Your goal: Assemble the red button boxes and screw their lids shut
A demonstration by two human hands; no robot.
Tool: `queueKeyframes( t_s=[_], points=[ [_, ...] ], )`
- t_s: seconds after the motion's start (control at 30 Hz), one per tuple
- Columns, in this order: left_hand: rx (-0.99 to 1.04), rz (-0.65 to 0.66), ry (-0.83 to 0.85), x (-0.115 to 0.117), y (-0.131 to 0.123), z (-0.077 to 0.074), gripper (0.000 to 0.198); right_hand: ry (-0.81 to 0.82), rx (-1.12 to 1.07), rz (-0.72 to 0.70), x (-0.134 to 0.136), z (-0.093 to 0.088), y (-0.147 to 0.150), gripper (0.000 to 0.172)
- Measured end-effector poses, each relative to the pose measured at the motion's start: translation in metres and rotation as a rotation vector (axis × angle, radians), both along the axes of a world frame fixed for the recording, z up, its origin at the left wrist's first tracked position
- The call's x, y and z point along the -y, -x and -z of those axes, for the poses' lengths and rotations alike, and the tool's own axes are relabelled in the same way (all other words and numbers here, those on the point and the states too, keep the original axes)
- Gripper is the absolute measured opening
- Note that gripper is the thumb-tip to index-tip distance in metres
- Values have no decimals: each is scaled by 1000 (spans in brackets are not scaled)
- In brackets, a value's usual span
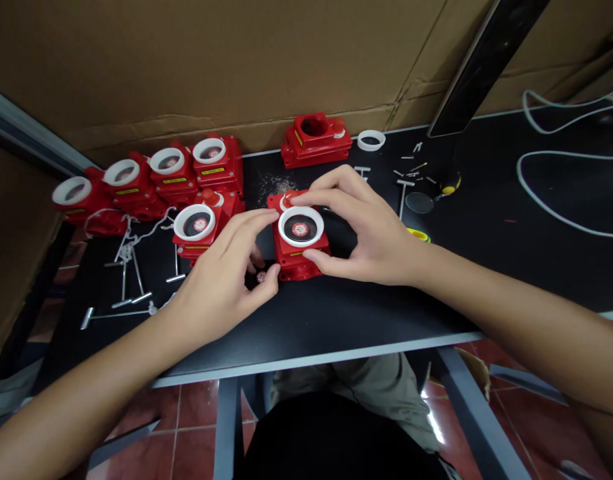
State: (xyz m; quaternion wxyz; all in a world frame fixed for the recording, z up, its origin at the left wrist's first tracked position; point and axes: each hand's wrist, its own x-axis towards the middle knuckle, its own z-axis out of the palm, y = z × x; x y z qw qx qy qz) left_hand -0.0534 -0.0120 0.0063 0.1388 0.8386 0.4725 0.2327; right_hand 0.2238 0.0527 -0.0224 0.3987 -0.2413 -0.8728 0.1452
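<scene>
A red box-shaped housing (297, 262) rests on the table before me. A white ring (315, 239) sits on top, round a dark disc with a red-and-white emblem (300, 229). My right hand (369, 227) spans the ring from the right, fingertips at its upper edge beside an orange cap, thumb at its lower rim. My left hand (231, 270) grips the housing's left side between fingers and thumb. Under that hand lies a small emblem disc (261, 276), partly hidden. A similar housing with a ring (194, 223) stands just left.
Several ringed red housings (171, 180) line the back left. Behind stands a ringless red housing (316, 143) near a loose white ring (371, 140). T-handled rods (136, 270) and string lie left. Small metal pieces (411, 175), a clear disc (419, 203) and a white cable (561, 153) lie right.
</scene>
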Motion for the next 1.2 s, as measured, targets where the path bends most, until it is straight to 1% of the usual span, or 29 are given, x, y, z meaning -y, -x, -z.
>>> queueKeyframes(
  t_s=[0.23, 0.37, 0.63, 0.77, 0.87, 0.93, 1.03, 1.2],
  points=[
    [-2, 26, -22, -1, 1, 1, 57, -24, -4, 9, 3, -3, 3, 51],
    [-2, 33, -38, -1, 1, 4, 59, 15, 24, 28, 4, -5, 2, 54],
    [-5, 40, -36, -1, 2, 5, 59, 27, 14, 32, -2, -12, -16, 61],
    [-5, 50, -52, -1, 2, 5, 60, 60, 102, 34, -6, -15, -25, 62],
    [4, 43, -52, 0, 2, 6, 60, 102, 181, 21, -6, -16, -28, 66],
    [19, 38, -41, 1, 1, 8, 63, 140, 219, 12, -5, -17, -28, 72],
    [47, 50, -10, 2, 2, 12, 69, 213, 295, 33, 1, -22, -28, 84],
    [62, 67, 4, 4, 3, 13, 76, 403, 420, 83, 14, -31, -23, 123]
  ],
)
